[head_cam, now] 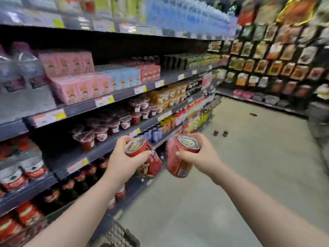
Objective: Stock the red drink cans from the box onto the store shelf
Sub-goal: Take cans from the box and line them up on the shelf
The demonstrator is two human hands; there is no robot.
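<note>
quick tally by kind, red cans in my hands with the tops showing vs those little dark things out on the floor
red cans in hands: 2 (left can in left hand, right can in right hand)
small dark things on the floor: 2
total: 4
red thing below the left can: too blurred, not counted

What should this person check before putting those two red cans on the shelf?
1. Grip of the left hand on its red metal drink can: ok.
2. Grip of the right hand on the second red metal drink can: ok.
3. Both cans upright: not ok, tilted.
4. Free spot on the dark store shelf: cannot tell, blurred.
5. Grey floor free of strays: not ok, two small dark cans stand ahead.
</note>
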